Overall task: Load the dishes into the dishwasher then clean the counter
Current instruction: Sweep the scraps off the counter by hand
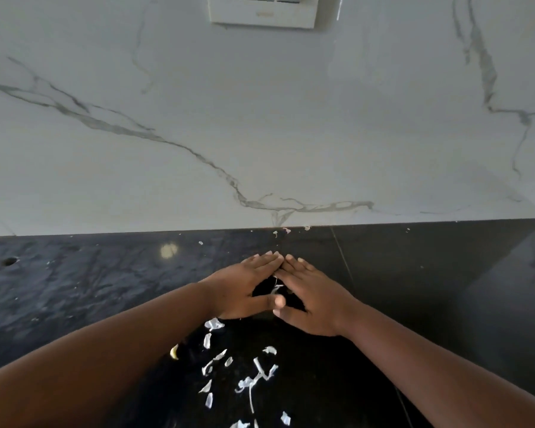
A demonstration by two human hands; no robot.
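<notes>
The single head-worn view looks forward and steeply down from just above a glossy black stone counter (414, 273), facing a white marble-veined wall (260, 125) whose foot crosses the frame a little below the middle. It sits close in: both bare forearms enter from the bottom corners and the left hand (241, 285) and right hand (312, 298) meet near the centre. A cream switch plate (263, 10) is cut off by the top edge, and the wide lens bows the counter's back line.

Kitchen: black counter (74, 288), marble backsplash (260, 134).
</notes>
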